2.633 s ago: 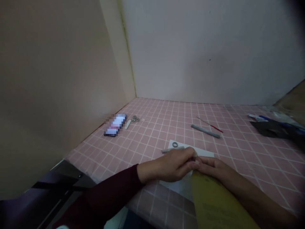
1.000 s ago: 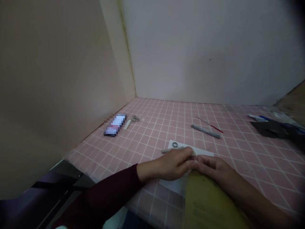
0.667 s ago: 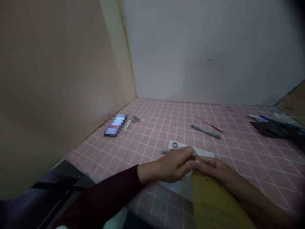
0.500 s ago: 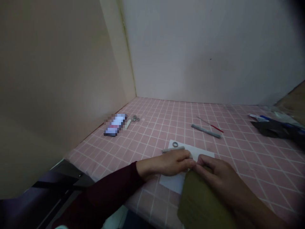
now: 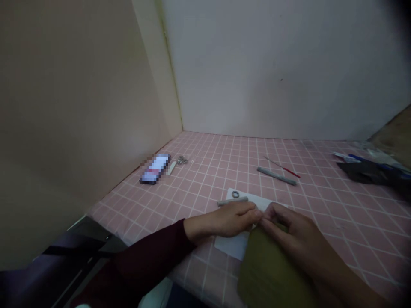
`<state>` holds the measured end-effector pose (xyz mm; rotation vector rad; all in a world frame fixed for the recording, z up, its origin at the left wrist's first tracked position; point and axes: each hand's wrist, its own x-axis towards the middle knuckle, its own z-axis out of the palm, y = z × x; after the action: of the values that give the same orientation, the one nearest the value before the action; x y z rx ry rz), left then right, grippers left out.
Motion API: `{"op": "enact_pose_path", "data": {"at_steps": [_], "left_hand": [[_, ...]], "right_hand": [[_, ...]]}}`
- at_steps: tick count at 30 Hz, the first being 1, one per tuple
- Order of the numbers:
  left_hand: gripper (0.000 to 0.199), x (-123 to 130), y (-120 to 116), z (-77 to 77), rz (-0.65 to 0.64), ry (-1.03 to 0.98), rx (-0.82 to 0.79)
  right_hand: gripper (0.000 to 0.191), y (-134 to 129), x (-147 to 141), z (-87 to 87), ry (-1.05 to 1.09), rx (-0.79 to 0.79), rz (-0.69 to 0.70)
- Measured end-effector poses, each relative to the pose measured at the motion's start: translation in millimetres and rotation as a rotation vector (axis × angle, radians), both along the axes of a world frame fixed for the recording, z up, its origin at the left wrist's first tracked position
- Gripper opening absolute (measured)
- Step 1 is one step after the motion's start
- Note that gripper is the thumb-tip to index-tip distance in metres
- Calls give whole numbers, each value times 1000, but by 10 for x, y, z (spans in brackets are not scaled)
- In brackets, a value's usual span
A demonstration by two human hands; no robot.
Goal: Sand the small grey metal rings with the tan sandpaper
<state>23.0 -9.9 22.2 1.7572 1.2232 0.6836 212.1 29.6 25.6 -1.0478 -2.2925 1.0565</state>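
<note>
My left hand (image 5: 236,218) comes in from the left in a dark red sleeve, its fingers closed in a pinch. Its fingertips meet those of my right hand (image 5: 295,233), which is also pinched. Whatever sits between the fingertips is too small and hidden to make out. Under and beside my right hand is an olive-green sheet (image 5: 272,273), partly covered by the hand. White paper (image 5: 229,248) lies beneath both hands. Just beyond my left hand are a short grey rod (image 5: 233,201) and a small grey ring (image 5: 235,194).
On the pink checked tabletop (image 5: 205,179), a longer grey bar (image 5: 276,176) and a thin red-handled tool (image 5: 290,172) lie farther back. A phone (image 5: 156,169), a pale strip (image 5: 171,168) and scissors handles (image 5: 182,160) are at left. Dark cloth (image 5: 362,172) lies right. Walls border the left and back.
My fingertips have shifted slightly left, and my right index finger is bent higher, showing a little of the green sheet between finger and thumb. The things on the table have stayed put.
</note>
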Motion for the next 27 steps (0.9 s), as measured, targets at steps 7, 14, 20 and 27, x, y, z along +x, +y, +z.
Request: {"op": "enact_pose_path", "data": {"at_steps": [7, 14, 20, 27], "left_hand": [[34, 32, -39, 2, 86, -36, 25], [24, 4, -85, 26, 34, -406, 12], [37, 16, -30, -56, -25, -605, -161], [28, -7, -59, -2, -11, -521, -46]], "right_hand": [[24, 36, 0, -1, 86, -175, 24], [34, 107, 46, -38, 315, -787, -10], [35, 137, 23, -12, 382, -964, 62], [36, 90, 47, -38, 254, -959, 56]]}}
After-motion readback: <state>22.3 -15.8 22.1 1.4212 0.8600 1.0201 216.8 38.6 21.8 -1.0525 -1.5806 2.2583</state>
